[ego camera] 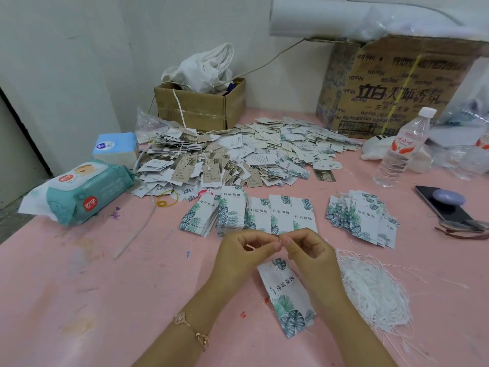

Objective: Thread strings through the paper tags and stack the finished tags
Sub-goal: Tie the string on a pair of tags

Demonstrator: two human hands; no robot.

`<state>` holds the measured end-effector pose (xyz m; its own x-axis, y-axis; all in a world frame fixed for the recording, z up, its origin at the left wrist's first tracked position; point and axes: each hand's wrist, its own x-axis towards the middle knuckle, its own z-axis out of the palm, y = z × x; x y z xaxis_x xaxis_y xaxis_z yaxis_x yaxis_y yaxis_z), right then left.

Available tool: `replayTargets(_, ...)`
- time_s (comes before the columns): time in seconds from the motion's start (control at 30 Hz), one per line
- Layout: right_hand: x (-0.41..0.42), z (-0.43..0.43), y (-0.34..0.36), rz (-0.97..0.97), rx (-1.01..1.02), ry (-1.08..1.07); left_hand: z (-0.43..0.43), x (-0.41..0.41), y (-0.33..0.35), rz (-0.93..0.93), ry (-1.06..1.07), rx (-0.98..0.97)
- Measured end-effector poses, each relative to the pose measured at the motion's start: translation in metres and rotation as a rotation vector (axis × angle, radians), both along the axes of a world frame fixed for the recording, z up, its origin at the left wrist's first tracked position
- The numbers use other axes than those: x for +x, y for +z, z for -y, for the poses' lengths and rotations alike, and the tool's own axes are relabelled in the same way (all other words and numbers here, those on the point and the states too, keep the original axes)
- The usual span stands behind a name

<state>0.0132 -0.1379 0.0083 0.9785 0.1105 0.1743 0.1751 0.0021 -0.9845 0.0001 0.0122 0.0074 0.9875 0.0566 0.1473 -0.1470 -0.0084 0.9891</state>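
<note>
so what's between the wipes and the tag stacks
A yellow rubber band and a long white strip lie between the wipes and the tag stacks, head view.

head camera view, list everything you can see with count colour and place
table: one, pink, under everything
near tag: one, white with green leaves, centre front
string: one, white, above the near tag
string heap: one, white, right of the near tag
tag stacks: several, leaf print, beyond the near tag
loose tag pile: one, white and beige, mid table
small box: one, brown, back by the wall
large box: one, brown printed, back right
water bottle: one, clear, right
phone: one, dark, far right
wipes pack: one, teal, left
tissue box: one, blue and white, behind the wipes pack
hands: left hand and right hand, centre front, both pinching the string
</note>
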Motion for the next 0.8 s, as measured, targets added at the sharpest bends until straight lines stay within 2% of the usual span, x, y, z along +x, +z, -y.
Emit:
replayTargets(0.17, -0.002, 0.0, 0.001, -0.077, 0.065, 0.064, 0.0, -0.002, 0.004, 0.026, 0.022, -0.011)
replayTargets(0.37, -0.003, 0.001, 0.004, -0.044, 0.024, 0.065, -0.002, -0.003, 0.006, 0.033, -0.016, -0.068)
replayTargets(0.47, -0.005, 0.0, 0.004, -0.103, 0.118, 0.112, -0.003, -0.003, 0.007, 0.012, -0.065, -0.139)
replayTargets(0.67, -0.007, -0.008, 0.003, -0.187, 0.401, 0.206, -0.001, -0.004, 0.007, 0.091, -0.062, -0.175)
replayTargets(0.8, -0.009, -0.012, 0.002, -0.198, 0.462, 0.195, 0.002, -0.005, 0.007, 0.124, -0.03, -0.178)
